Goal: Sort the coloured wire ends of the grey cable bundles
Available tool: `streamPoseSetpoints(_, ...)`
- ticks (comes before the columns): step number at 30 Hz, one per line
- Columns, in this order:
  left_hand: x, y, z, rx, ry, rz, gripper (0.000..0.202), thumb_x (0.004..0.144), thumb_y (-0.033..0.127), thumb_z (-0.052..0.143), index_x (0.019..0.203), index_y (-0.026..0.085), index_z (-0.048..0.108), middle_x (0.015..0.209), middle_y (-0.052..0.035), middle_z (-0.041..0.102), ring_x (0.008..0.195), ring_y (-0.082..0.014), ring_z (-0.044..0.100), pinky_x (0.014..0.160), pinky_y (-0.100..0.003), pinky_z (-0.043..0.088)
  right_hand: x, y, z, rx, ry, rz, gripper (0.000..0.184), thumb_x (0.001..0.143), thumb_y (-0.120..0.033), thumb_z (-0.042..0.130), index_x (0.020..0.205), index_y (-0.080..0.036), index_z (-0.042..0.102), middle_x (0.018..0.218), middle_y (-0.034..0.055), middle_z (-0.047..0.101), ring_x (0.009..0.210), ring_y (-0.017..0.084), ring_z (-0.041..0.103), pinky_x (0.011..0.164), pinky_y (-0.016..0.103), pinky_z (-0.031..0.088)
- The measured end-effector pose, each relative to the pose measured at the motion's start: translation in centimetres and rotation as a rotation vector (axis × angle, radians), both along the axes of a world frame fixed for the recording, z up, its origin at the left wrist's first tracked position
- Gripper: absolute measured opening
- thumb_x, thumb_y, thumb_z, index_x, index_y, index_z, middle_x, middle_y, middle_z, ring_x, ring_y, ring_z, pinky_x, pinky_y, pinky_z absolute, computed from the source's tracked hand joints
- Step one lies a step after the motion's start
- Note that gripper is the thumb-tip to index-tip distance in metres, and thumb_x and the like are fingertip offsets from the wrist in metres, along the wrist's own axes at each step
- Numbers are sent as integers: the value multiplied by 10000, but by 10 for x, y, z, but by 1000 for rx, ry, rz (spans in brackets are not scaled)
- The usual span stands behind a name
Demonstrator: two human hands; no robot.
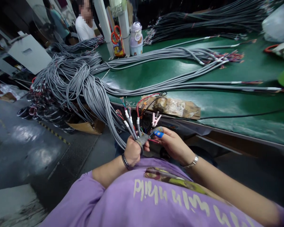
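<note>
My left hand [133,150] is a closed fist round a bunch of grey cables [132,123] whose stripped ends, with coloured wires, stick up above it. My right hand [174,144] sits just to the right, fingers pinched on thin coloured wires at the bunch; one fingertip wears a blue cover [158,134]. Both hands hover in front of the green table's edge [227,132], above my lap. A pink clip [155,119] hangs just above the hands.
A thick heap of grey cables [80,78] drapes off the table's left end to the floor. More cable bundles [191,53] stretch across the green tabletop. A taped cardboard piece [180,108] lies at the edge. Bottle [135,39], scissors [115,34] and another person [85,25] are at the back.
</note>
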State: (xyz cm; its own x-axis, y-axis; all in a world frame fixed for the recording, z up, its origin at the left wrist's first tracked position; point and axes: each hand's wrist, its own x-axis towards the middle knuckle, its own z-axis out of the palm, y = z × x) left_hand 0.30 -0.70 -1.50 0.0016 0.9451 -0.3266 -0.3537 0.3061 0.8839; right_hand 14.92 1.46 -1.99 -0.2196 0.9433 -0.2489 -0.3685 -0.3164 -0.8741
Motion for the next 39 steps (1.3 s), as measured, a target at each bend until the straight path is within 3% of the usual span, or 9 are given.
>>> streamPoseSetpoints(5,0,2,8,-17,-44,-54,378,613,439,791,707,150,567,509,25,563,399,-80,480,390,-197,400,7,23,-13,-157,93,-25,420,743,-599,688,772,-181,662,719,36,650,611,128,570,591,261,498)
streamPoseSetpoints(10,3,10,16,-55,-56,-230,401,596,471,790,695,141,586,489,23,540,388,-84,463,383,-212,393,3,39,-8,-14,51,23,469,705,-658,694,754,-193,662,701,26,633,599,126,541,569,248,485)
streamPoseSetpoints(13,3,15,15,-77,-82,-262,393,605,472,779,706,136,601,493,20,532,400,-82,453,381,-210,373,0,41,-2,26,73,0,498,690,-691,683,745,-198,648,693,22,627,598,131,532,570,254,479)
streamPoseSetpoints(20,1,23,12,-90,-126,-234,367,593,440,776,731,151,598,467,40,498,386,-71,416,382,-205,321,-8,47,8,-93,181,-27,467,729,-655,678,755,-189,647,781,62,693,653,154,600,563,259,483)
streamPoseSetpoints(27,3,25,12,-110,-73,-238,318,593,394,755,668,167,546,435,41,500,353,-74,412,370,-210,323,-11,48,6,-114,221,-88,420,703,-596,741,770,-189,664,748,27,686,661,135,605,586,241,471)
streamPoseSetpoints(35,3,18,10,-35,-66,-191,386,614,469,773,709,150,577,474,32,531,377,-76,450,384,-207,356,-5,44,13,-95,170,10,497,775,-706,566,802,-215,635,763,33,673,619,141,574,563,255,466)
streamPoseSetpoints(39,4,8,8,6,-29,-111,435,586,489,811,704,151,562,509,27,553,412,-77,477,410,-204,393,5,30,13,-104,157,129,565,700,-756,600,793,-201,644,779,44,660,611,139,561,567,261,471)
